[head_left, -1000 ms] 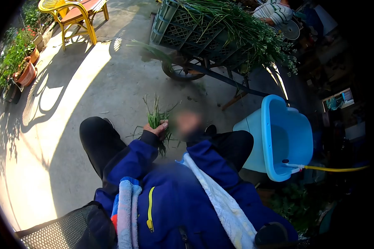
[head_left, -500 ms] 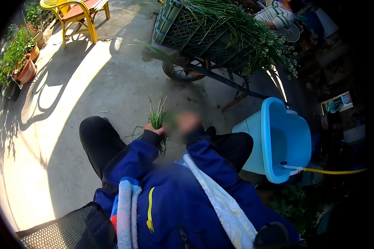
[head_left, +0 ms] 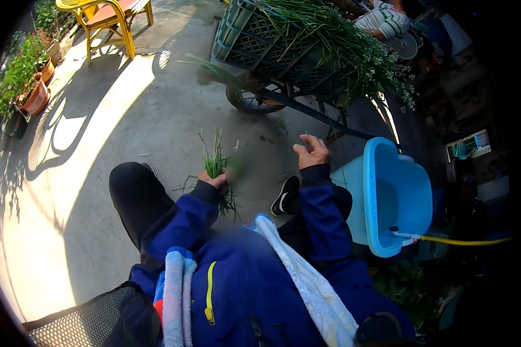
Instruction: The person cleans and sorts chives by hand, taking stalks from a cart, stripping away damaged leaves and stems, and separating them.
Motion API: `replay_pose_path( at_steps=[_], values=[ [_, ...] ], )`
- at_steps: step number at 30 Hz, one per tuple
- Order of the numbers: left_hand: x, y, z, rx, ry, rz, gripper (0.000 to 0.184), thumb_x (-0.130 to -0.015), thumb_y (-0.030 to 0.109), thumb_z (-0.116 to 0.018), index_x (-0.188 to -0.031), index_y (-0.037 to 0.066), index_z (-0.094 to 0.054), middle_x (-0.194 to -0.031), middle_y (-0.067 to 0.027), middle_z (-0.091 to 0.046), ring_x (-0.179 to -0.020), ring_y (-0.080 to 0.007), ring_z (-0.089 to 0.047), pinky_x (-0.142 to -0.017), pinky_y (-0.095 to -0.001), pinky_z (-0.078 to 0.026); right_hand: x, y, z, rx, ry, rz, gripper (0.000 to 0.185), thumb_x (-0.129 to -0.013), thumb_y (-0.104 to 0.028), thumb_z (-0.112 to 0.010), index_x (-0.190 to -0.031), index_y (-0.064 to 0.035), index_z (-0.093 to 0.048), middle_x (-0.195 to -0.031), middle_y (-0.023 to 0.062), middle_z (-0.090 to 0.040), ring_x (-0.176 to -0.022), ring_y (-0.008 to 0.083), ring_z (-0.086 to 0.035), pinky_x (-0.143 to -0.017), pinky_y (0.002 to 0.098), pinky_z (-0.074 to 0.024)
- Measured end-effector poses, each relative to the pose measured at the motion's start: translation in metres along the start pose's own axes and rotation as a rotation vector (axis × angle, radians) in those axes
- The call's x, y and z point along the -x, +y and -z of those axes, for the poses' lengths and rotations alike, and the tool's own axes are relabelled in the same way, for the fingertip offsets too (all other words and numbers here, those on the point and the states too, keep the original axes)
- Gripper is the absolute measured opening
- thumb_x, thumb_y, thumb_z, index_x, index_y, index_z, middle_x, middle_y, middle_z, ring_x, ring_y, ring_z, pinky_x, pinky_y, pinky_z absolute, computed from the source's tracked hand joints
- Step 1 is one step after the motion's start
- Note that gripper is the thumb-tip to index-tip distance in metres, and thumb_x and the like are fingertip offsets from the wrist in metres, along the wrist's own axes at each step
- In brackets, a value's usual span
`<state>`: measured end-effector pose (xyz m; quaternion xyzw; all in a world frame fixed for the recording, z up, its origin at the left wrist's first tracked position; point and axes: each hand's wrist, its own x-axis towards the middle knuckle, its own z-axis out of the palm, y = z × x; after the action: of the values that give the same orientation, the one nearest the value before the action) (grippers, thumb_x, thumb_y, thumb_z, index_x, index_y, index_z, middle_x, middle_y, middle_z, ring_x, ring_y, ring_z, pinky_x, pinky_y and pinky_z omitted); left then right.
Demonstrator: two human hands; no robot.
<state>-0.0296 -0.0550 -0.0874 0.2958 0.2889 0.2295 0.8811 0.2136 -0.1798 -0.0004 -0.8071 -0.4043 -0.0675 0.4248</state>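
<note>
My left hand (head_left: pixel 215 179) is closed round a bunch of thin green stalks (head_left: pixel 215 163). Their cut-looking pale ends point away from me and loose blades hang below the fist. A blurred patch hides what lies just right of the bunch. My right hand (head_left: pixel 312 152) is raised off to the right, between the bunch and the blue tub, thumb and fingers apart and slightly curled. I see nothing clearly held in it. Beneath it are my dark shoe (head_left: pixel 285 195) and knee.
A dark plastic crate (head_left: pixel 272 43) heaped with long green stalks (head_left: pixel 330 40) rests on a wheeled cart ahead. At right stands a light-blue tub (head_left: pixel 359 199) with a yellow hose (head_left: pixel 469 240). Far left are a yellow chair (head_left: pixel 113 26) and potted plants (head_left: pixel 36 95). Another person's striped sleeve (head_left: pixel 388 22) shows top right.
My right hand has moved right and away from the bunch, its fingers now spread. The left hand keeps hold of the stalks nearly in place. My shoe has come into view.
</note>
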Motion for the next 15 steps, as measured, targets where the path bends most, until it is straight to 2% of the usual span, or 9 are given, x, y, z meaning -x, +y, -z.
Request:
replay_pose_path(
  at_steps=[2,4,5,6,8,10,11,14,15],
  values=[
    [0.002,-0.001,0.001,-0.006,-0.053,0.002,0.016,-0.070,0.010,-0.068,-0.079,0.002,-0.058,-0.056,-0.0019,-0.049,-0.041,-0.0093,-0.041,-0.034,-0.0234,-0.028,0.038,-0.006,-0.042,-0.268,-0.212,-0.010,0.024,-0.066,-0.004,-0.062,-0.090,-0.0017,-0.061,-0.085,0.0097,-0.060,-0.068,0.0175,-0.057,-0.064,0.0257,-0.0466],
    [0.000,-0.003,0.005,-0.038,-0.102,-0.014,0.015,-0.071,0.010,-0.068,-0.079,0.002,-0.058,-0.056,-0.0010,-0.049,-0.042,-0.0087,-0.040,-0.035,-0.0233,-0.028,0.048,-0.030,-0.060,-0.195,-0.281,0.428,0.019,-0.071,-0.005,-0.058,-0.089,-0.0022,-0.061,-0.089,0.0092,-0.061,-0.072,0.0217,-0.059,-0.067,0.0283,-0.0482],
    [-0.002,-0.007,0.009,-0.065,-0.122,-0.029,0.015,-0.071,0.011,-0.068,-0.079,0.003,-0.058,-0.056,-0.0008,-0.049,-0.041,-0.0082,-0.040,-0.035,-0.0231,-0.028,0.047,-0.047,-0.060,0.028,-0.235,0.859,0.016,-0.075,-0.006,-0.055,-0.089,-0.0030,-0.061,-0.089,0.0091,-0.061,-0.074,0.0232,-0.060,-0.067,0.0299,-0.0487],
    [-0.004,-0.011,0.013,-0.091,-0.141,-0.046,0.014,-0.071,0.011,-0.068,-0.078,0.003,-0.058,-0.055,-0.0005,-0.049,-0.041,-0.0077,-0.039,-0.035,-0.0228,-0.027,0.055,-0.047,-0.072,-0.009,-0.267,0.769,0.016,-0.076,-0.007,-0.054,-0.090,-0.0040,-0.061,-0.090,0.0100,-0.061,-0.075,0.0242,-0.060,-0.067,0.0311,-0.0488],
    [-0.008,-0.018,0.002,-0.083,-0.088,-0.220,0.013,-0.072,0.012,-0.067,-0.077,0.004,-0.058,-0.054,-0.0003,-0.049,-0.039,-0.0071,-0.038,-0.034,-0.0226,-0.026,0.071,-0.041,-0.093,-0.084,-0.333,0.595,0.016,-0.078,-0.008,-0.051,-0.090,-0.0059,-0.061,-0.093,0.0117,-0.061,-0.078,0.0260,-0.059,-0.065,0.0333,-0.0490],
    [-0.004,-0.013,-0.003,-0.079,-0.076,-0.220,0.011,-0.072,0.010,-0.066,-0.076,0.003,-0.059,-0.052,-0.0001,-0.049,-0.038,-0.0070,-0.038,-0.034,-0.0222,-0.026,0.070,-0.037,-0.100,-0.064,-0.356,0.604,0.013,-0.076,-0.008,-0.053,-0.086,-0.0051,-0.062,-0.084,0.0109,-0.062,-0.071,0.0218,-0.059,-0.060,0.0310,-0.0475],
    [0.001,-0.005,0.000,-0.079,-0.094,-0.132,0.010,-0.072,0.009,-0.066,-0.075,0.002,-0.060,-0.051,0.0001,-0.049,-0.037,-0.0073,-0.039,-0.034,-0.0220,-0.026,0.070,-0.036,-0.101,-0.051,-0.369,0.607,0.012,-0.075,-0.009,-0.055,-0.083,-0.0047,-0.062,-0.080,0.0105,-0.062,-0.068,0.0197,-0.059,-0.057,0.0298,-0.0468],
    [0.005,0.006,0.001,-0.104,-0.138,0.011,0.010,-0.072,0.010,-0.065,-0.074,0.001,-0.061,-0.050,0.0013,-0.048,-0.036,-0.0067,-0.037,-0.035,-0.0219,-0.025,0.059,-0.083,-0.066,-0.294,-0.540,-0.156,0.009,-0.072,-0.011,-0.058,-0.073,-0.0020,-0.062,-0.062,0.0074,-0.059,-0.054,0.0133,-0.054,-0.051,0.0271,-0.0427],
    [0.005,0.008,0.001,-0.117,-0.150,0.038,0.010,-0.072,0.011,-0.064,-0.074,0.002,-0.061,-0.050,0.0019,-0.048,-0.036,-0.0062,-0.036,-0.035,-0.0219,-0.025,0.057,-0.076,-0.066,-0.266,-0.458,-0.008,0.010,-0.072,-0.011,-0.059,-0.070,-0.0011,-0.061,-0.058,0.0061,-0.057,-0.051,0.0116,-0.051,-0.050,0.0264,-0.0413]
  ],
)
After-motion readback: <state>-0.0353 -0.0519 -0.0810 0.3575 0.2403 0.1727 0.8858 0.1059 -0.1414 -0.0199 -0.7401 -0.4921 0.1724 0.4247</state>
